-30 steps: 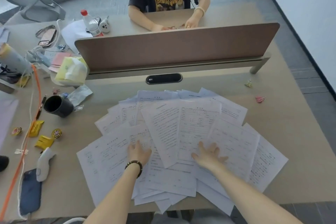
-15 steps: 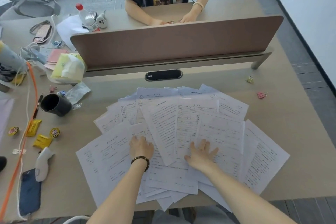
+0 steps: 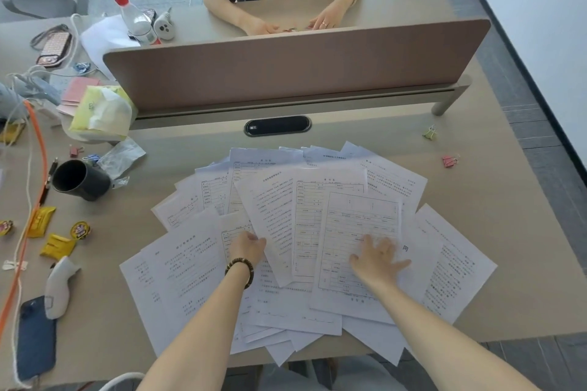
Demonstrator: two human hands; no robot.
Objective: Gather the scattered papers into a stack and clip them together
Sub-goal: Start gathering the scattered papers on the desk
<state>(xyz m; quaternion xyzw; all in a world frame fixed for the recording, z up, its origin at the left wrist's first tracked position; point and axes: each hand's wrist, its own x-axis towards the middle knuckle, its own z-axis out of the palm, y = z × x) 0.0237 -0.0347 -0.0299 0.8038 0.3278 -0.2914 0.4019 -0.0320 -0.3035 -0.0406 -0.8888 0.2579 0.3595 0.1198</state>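
Just this side of the brown divider (image 3: 295,70), the papers (image 3: 317,232) fan across the bench (image 3: 492,232) — long edges mostly running away from me. My left hand (image 3: 249,247) pinches a sheet's edge; my right hand (image 3: 378,259) lies flat, fingers spread, on the top sheet. Pink binder clip (image 3: 449,161) sits right of the divider's far end, nearer my right hand — nothing in the way.

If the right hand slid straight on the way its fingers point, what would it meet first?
The right hand lies flat on the papers, fingers aimed away and slightly right. It would likely only cross more loose sheets, then bare desk; the pink binder clip looks off to the right.
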